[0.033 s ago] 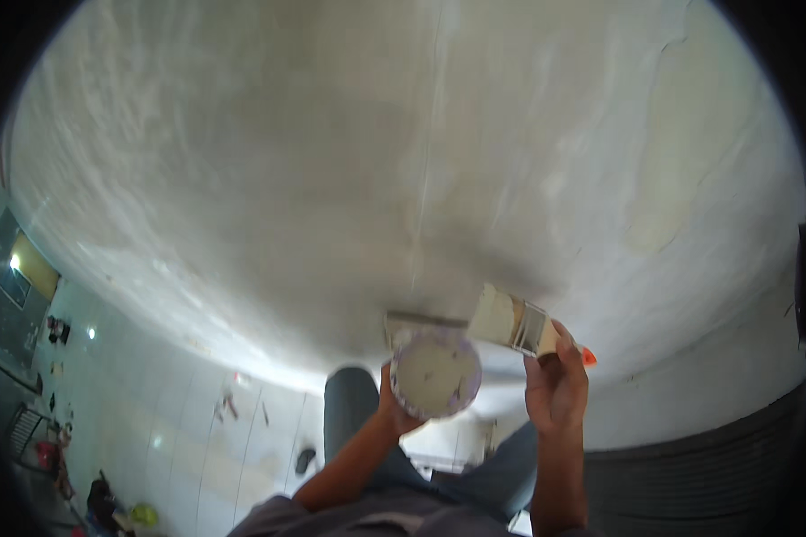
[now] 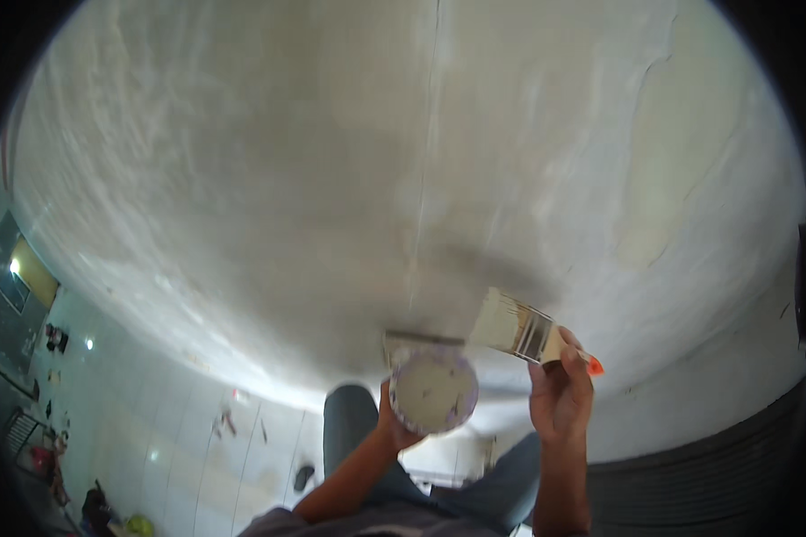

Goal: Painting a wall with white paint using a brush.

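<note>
My left hand grips a round container of pale off-white paint or filler with a purple-stained rim. A flat, wide metal blade shows just behind it; whether that hand holds it too, I cannot tell. My right hand is closed on a wide paintbrush with an orange handle tip, its pale-coated bristles pointing up-left, just right of and above the container. In front of both hands is a patchy plastered wall with a thin vertical crack and a smooth cream patch at the right.
Below lies a white tiled floor with scattered small objects. Clutter, a metal rack and a yellow-green item sit at lower left, near a grey door-like panel. A dark ribbed surface is at lower right.
Both hands, the container and the brush sit slightly lower in the picture, the brush also a little farther right. The wall's patch and crack have shifted slightly in view.
</note>
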Demonstrator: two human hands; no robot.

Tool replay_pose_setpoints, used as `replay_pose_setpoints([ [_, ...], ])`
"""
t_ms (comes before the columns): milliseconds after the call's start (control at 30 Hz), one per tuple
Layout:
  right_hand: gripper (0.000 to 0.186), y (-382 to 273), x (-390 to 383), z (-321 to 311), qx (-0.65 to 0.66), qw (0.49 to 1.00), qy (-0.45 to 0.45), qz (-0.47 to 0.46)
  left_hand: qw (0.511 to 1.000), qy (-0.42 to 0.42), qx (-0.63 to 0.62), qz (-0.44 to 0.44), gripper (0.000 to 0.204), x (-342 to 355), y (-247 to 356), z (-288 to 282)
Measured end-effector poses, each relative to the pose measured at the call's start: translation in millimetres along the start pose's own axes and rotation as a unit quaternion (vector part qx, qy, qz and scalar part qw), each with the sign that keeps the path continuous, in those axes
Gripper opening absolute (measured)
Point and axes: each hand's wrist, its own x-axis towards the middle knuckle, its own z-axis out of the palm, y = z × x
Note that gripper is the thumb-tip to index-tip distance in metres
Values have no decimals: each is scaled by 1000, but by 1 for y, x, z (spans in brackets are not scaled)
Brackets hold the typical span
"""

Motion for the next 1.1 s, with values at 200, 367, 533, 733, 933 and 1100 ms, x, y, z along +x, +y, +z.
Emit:
replay_pose_setpoints([
  [200, 41, -76, 39, 87, -97, 915, -110, -377, 1000, 7, 12, -18, 74, -11, -2, 12],
  [367, 29, -147, 47, 194, -475, 404, -277, -731, 999, -13, 44, -16, 73, -15, -2, 24],
  [533, 29, -150, 59, 248, -527, 239, -290, -762, 998, -50, 1, -23, 73, -2, -2, 3],
  [733, 29, -138, 68, 266, -548, 142, -284, -774, 999, -43, 19, -22, 78, 3, -7, -11],
  [933, 27, -117, 76, 248, -607, 82, -294, -734, 996, -65, 47, -30, 85, 2, -8, -15],
  [1100, 30, -123, 48, 232, -634, 168, -360, -664, 997, -46, 62, -28, 88, -4, -5, -8],
])
